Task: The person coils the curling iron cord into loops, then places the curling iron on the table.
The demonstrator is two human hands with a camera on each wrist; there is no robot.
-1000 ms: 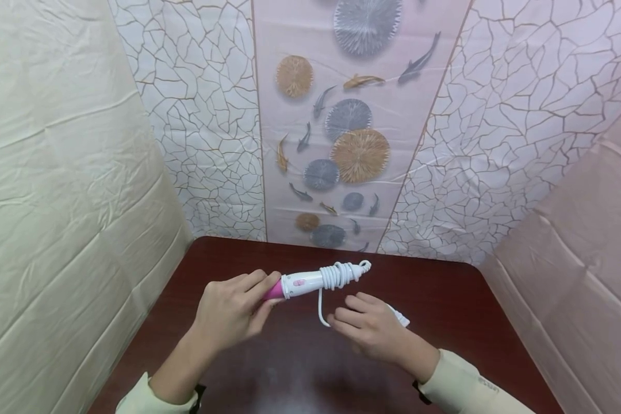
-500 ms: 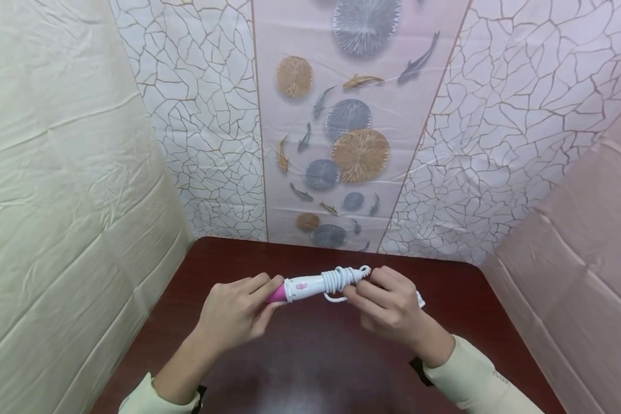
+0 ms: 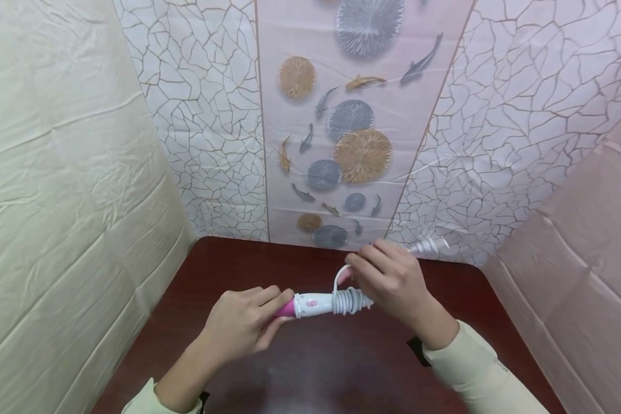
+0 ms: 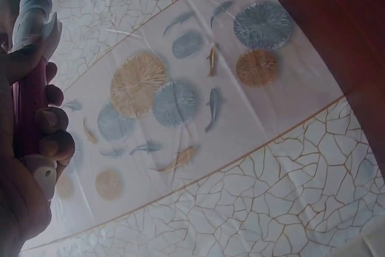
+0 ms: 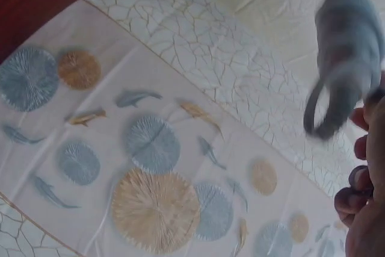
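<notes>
My left hand (image 3: 248, 316) grips the pink barrel of a hair styling iron (image 3: 313, 305), held level above the table. The left wrist view shows fingers curled round the pink barrel (image 4: 30, 109), with a white end piece below them. White cord (image 3: 349, 301) is wound in several turns about the far end of the white handle. My right hand (image 3: 390, 282) pinches the loose length of cord, which arches up from the coils. A blurred white plug end (image 3: 426, 247) sticks out beyond that hand. In the right wrist view the wound cord (image 5: 346, 46) is blurred beside the right fingers.
A dark red-brown table (image 3: 310, 368) lies under both hands. Behind its far edge hangs a patterned cloth (image 3: 362, 155) with fish and round shapes. Plain pale cloth walls (image 3: 83, 201) rise at the left and right.
My right hand has moved up and right from below the handle, carrying the loose cord over the top. The iron and left hand have shifted slightly right and down.
</notes>
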